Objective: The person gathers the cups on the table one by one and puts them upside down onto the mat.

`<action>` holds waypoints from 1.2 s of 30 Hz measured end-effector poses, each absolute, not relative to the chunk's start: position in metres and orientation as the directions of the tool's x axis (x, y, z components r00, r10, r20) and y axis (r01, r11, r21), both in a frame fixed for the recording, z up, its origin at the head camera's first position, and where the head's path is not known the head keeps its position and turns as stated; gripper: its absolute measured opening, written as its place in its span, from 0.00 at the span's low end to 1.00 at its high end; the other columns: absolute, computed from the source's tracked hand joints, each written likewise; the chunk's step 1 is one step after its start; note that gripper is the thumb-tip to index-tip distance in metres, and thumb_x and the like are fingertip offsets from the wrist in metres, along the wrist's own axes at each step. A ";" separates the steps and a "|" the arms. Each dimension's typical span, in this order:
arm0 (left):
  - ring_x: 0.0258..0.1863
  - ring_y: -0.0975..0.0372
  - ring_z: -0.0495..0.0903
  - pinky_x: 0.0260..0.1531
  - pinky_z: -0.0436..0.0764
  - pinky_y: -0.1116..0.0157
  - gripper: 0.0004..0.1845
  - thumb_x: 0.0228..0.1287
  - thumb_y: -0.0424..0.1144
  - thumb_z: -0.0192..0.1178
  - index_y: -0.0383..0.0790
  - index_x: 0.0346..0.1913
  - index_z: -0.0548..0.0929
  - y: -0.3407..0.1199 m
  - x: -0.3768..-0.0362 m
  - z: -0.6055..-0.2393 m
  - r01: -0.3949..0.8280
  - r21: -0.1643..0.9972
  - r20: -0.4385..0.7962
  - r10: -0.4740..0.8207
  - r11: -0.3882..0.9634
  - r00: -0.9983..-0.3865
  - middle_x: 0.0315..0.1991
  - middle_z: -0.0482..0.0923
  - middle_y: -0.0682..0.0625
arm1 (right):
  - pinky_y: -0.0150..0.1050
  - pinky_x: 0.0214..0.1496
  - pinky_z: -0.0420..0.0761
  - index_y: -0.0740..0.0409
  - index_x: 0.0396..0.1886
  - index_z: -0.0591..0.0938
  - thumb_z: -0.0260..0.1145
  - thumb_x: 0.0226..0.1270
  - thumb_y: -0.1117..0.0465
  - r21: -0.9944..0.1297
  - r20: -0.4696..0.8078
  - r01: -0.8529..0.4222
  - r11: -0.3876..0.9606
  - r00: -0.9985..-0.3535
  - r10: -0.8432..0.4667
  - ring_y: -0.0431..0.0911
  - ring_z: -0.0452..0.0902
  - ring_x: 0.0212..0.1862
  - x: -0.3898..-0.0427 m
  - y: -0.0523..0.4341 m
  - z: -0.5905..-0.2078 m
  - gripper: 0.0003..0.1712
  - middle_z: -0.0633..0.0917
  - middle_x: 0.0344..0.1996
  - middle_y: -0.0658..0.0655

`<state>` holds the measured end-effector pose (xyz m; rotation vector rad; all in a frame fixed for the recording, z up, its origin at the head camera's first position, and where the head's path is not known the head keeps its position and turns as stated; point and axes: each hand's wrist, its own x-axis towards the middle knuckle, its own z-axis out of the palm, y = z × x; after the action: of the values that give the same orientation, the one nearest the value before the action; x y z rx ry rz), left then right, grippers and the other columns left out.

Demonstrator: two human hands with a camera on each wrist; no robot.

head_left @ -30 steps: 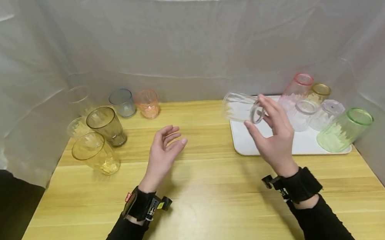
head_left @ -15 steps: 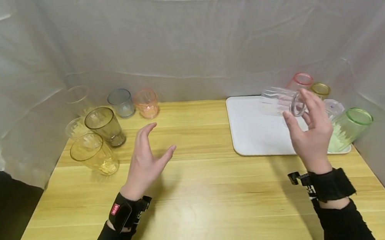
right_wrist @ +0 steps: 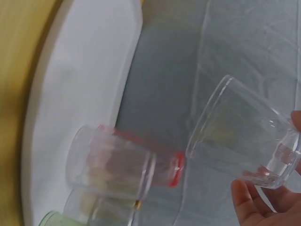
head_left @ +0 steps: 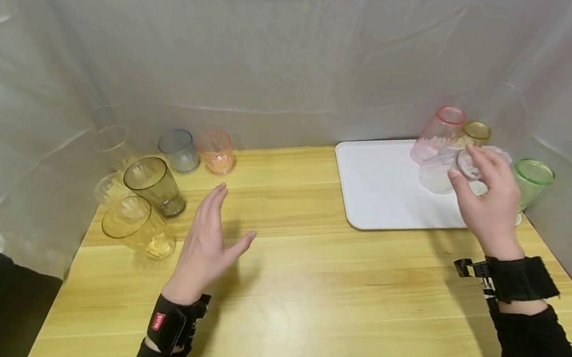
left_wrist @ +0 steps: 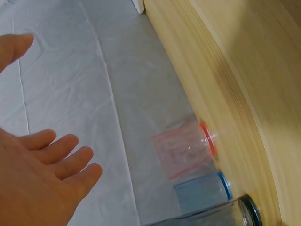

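Clear held cup (right_wrist: 244, 132), one.

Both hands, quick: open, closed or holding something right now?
Left hand: open, holding nothing.
Right hand: holding a clear cup.

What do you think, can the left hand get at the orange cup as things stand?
Probably yes: the left hand holds nothing, and in the head view only bare tabletop shows between it and the orange cup. The blue cup stands beside that one, not in front.
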<state>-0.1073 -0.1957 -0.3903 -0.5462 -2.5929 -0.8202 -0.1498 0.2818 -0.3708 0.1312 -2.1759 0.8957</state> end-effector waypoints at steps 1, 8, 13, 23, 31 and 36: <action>0.77 0.41 0.59 0.77 0.59 0.42 0.54 0.58 0.48 0.77 0.26 0.78 0.57 -0.197 -0.107 -0.390 0.460 0.458 0.437 0.259 0.760 -0.862 0.79 0.57 0.33 | 0.16 0.54 0.66 0.64 0.66 0.82 0.73 0.64 0.71 -0.558 0.679 -0.343 0.756 -0.712 0.179 0.61 0.75 0.64 -0.150 0.284 -0.372 0.28 0.81 0.62 0.69; 0.79 0.41 0.56 0.78 0.56 0.42 0.55 0.58 0.49 0.77 0.25 0.78 0.56 -0.202 -0.102 -0.395 0.439 0.441 0.370 0.287 0.782 -0.883 0.80 0.53 0.33 | 0.55 0.61 0.69 0.66 0.66 0.81 0.71 0.65 0.66 -0.567 0.580 -0.241 0.787 -0.795 0.175 0.70 0.71 0.65 -0.151 0.297 -0.381 0.28 0.79 0.63 0.70; 0.78 0.41 0.56 0.78 0.57 0.42 0.55 0.60 0.50 0.75 0.25 0.78 0.56 -0.204 -0.100 -0.398 0.420 0.442 0.348 0.280 0.793 -0.895 0.80 0.53 0.33 | 0.67 0.61 0.65 0.67 0.67 0.79 0.68 0.67 0.65 -0.583 0.484 -0.168 0.795 -0.857 0.174 0.74 0.69 0.63 -0.154 0.304 -0.391 0.29 0.77 0.64 0.73; 0.79 0.41 0.55 0.78 0.57 0.42 0.55 0.61 0.53 0.74 0.26 0.79 0.55 -0.206 -0.096 -0.403 0.395 0.462 0.312 0.271 0.794 -0.910 0.81 0.52 0.34 | 0.70 0.71 0.59 0.70 0.69 0.76 0.66 0.71 0.64 -0.566 0.403 -0.128 0.814 -0.904 0.139 0.75 0.66 0.66 -0.155 0.314 -0.409 0.29 0.75 0.64 0.77; 0.79 0.42 0.54 0.78 0.57 0.42 0.55 0.62 0.53 0.73 0.27 0.79 0.55 -0.209 -0.094 -0.405 0.376 0.466 0.298 0.258 0.801 -0.919 0.82 0.51 0.35 | 0.72 0.70 0.58 0.72 0.70 0.74 0.64 0.72 0.63 -0.557 0.356 -0.099 0.825 -0.925 0.129 0.78 0.64 0.66 -0.157 0.320 -0.419 0.30 0.73 0.64 0.81; 0.79 0.42 0.54 0.78 0.57 0.42 0.55 0.62 0.53 0.74 0.27 0.79 0.55 -0.209 -0.093 -0.405 0.372 0.475 0.296 0.253 0.798 -0.921 0.82 0.51 0.35 | 0.72 0.67 0.60 0.72 0.71 0.73 0.63 0.75 0.61 -0.538 0.311 -0.064 0.840 -0.942 0.127 0.78 0.63 0.65 -0.157 0.321 -0.423 0.30 0.72 0.64 0.81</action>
<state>-0.0931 -0.2093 -0.4053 -0.4879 -2.7690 -0.7975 -0.1573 0.3210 -0.4227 -0.0479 -2.6832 0.8016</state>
